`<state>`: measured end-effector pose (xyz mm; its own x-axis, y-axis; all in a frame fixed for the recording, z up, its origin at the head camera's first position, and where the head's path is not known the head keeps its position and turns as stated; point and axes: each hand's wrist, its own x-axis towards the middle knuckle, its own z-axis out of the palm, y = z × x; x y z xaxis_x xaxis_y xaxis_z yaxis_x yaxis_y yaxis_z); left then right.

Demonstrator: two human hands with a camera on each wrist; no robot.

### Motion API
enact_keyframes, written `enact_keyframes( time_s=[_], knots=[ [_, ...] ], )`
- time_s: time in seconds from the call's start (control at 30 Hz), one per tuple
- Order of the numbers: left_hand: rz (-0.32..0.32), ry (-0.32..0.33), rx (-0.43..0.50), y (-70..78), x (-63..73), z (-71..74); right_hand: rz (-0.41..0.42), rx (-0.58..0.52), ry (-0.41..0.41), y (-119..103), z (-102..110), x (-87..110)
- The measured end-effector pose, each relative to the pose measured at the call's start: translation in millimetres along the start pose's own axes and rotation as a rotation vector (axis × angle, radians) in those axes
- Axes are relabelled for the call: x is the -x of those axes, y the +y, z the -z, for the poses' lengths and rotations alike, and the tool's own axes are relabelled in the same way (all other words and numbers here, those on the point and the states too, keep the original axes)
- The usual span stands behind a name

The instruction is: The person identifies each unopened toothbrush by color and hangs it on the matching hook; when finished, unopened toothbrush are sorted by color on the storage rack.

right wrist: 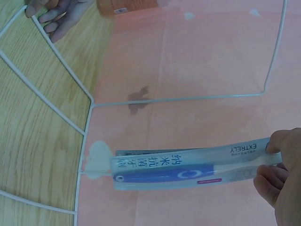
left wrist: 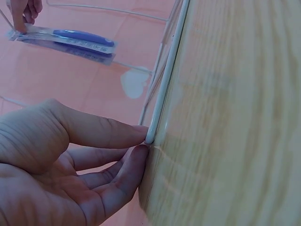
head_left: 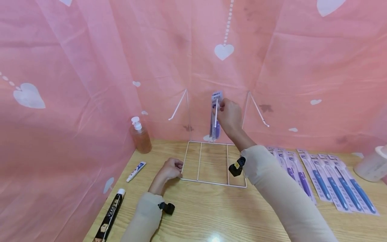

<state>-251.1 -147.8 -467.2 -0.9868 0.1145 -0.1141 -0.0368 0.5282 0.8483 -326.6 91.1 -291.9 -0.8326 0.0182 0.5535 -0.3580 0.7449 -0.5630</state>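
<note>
I log: purple-handled toothbrush point(head_left: 217, 130), blue-handled toothbrushes point(head_left: 338, 192) at four o'clock; white rack point(head_left: 199, 161); wood-grained tabletop point(head_left: 196, 211); pink curtain point(head_left: 163, 50), white hearts point(head_left: 224, 52).

the left hand point(head_left: 171, 169) sits low, its thumb and fingertips pinching; the right hand point(head_left: 231, 114) is raised higher, thumb and fingers also pinching. the left arm point(head_left: 143, 215) and longer-reaching right arm point(head_left: 284, 191) slant inward.

A wood-grain tabletop point(head_left: 205, 210) carries a white wire rack point(head_left: 199, 161), its near left corner at the left hand point(head_left: 170, 169). Left of that hand lie a small white tube point(head_left: 136, 171) and a black tube point(head_left: 110, 215); beyond them stands a pump bottle point(head_left: 141, 138). Right of the right hand point(head_left: 229, 114) are packaged toothbrushes point(head_left: 321, 183), purple and blue, and a pale container point(head_left: 372, 166).
</note>
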Motion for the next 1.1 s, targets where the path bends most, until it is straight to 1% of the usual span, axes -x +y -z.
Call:
enact_keyframes(
  time_s=[0.13,0.23,0.33,0.43,0.5,0.6,0.67,0.73,0.77,0.87,0.93,1.1],
  knots=[
    [0.005,0.005,0.008,-0.3,0.4,0.7,0.05,-0.019,0.022,8,-1,3.1],
    [0.008,0.01,0.011,-0.8,1.0,1.0,0.094,-0.018,0.018,19,-1,7.1],
    [0.004,0.006,0.009,-1.4,1.3,0.9,0.161,-0.008,0.017,37,2,12.0],
    [0.005,0.008,0.01,-1.0,1.9,0.4,0.205,0.001,0.001,63,9,16.9],
    [-0.002,0.01,0.007,-0.8,2.2,0.0,0.181,-0.003,-0.048,82,17,20.5],
    [-0.001,0.009,0.009,-0.4,2.8,0.2,0.07,0.038,-0.151,111,34,28.7],
    [0.0,0.008,0.011,-0.5,3.4,0.5,0.017,0.078,-0.203,130,44,34.6],
    [0.006,0.008,0.015,-0.7,4.5,1.7,-0.015,0.129,-0.231,149,53,40.7],
    [0.007,0.009,0.014,-1.1,5.0,2.5,-0.016,0.15,-0.238,158,56,43.5],
    [0.01,0.012,0.011,-2.5,6.9,5.5,-0.054,0.19,-0.279,184,63,51.6],
    [0.013,0.01,0.005,-3.7,8.1,7.0,-0.08,0.235,-0.315,198,65,57.0],
    [0.035,0.013,0.024,-5.9,11.9,9.8,-0.18,0.309,-0.397,219,65,70.4]
  ],
)
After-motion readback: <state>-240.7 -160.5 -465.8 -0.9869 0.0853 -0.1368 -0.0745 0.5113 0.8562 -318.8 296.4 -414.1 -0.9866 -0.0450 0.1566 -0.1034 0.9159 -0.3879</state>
